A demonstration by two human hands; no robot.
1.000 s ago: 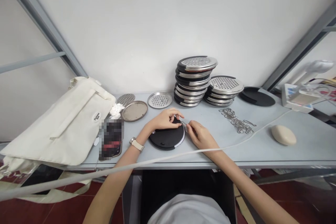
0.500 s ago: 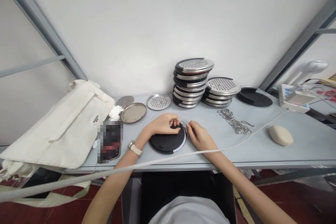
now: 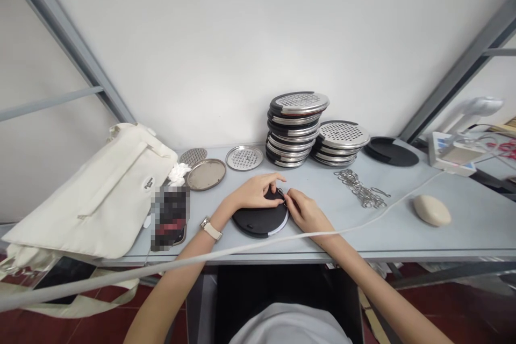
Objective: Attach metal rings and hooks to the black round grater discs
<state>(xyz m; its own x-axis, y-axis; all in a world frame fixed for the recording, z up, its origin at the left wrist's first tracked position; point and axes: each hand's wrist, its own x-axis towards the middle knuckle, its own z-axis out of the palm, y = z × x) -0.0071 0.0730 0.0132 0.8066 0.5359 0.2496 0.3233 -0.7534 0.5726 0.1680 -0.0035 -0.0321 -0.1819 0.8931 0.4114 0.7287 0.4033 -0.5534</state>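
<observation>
Since half a second ago, head view: left forefinger lifted and straightened; black disc shifted slightly toward the right fingers; small wire piece at its rim sits differently.

Left hand: lies over the disc's far half, thumb and forefinger spread in a curve, other fingers curled, partly hidden. Right hand: thumb and forefinger appear to pinch the wire piece, just beside the left thumb tip. Disc lies flat under the left fingers, near the desk's front edge.

Risks, judged: springy wire could jump from the right fingertips if the pinch slips; the disc could skid if the left hand bears too lightly; the white cable, crossing the view at the right wrist, could snag. Whether it touches, cannot tell.

Counts: one disc under hand, one wire piece in hand. Right of the right fingers, one heap of wire pieces, too tangled to count; farther right, one pale rounded object. Beyond the fingers, two stacks: taller stack, shorter stack, layers not safely countable. Left beyond the left fingers, three loose metal discs: bright perforated disc, plain rimmed disc, grey perforated disc.
</observation>
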